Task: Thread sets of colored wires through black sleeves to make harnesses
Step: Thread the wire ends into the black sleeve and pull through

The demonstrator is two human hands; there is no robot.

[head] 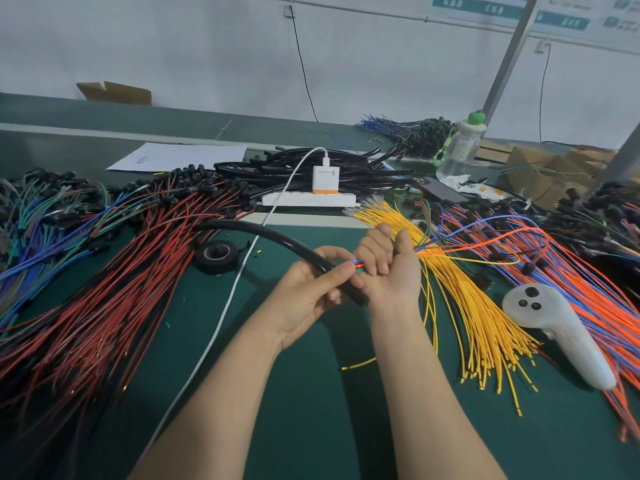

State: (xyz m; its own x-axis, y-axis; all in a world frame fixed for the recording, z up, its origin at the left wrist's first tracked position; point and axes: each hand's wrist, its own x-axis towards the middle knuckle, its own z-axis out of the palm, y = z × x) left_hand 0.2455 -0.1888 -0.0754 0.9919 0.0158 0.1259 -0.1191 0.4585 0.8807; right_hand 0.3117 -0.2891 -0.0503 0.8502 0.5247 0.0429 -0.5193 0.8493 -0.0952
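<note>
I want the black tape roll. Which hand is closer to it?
Left. The left hand holds the black sleeve right of the tape roll; the right hand is farther right, gripping wires.

A green-topped workbench [311,410] stands against a white wall [173,46] bearing posters [485,5], beside a slanting grey post [509,60].

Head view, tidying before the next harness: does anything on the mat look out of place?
One short yellow wire lies alone on the green mat, apart from the yellow bundle. A white controller rests partly on the orange and blue wires, unrelated to harness work.
</note>
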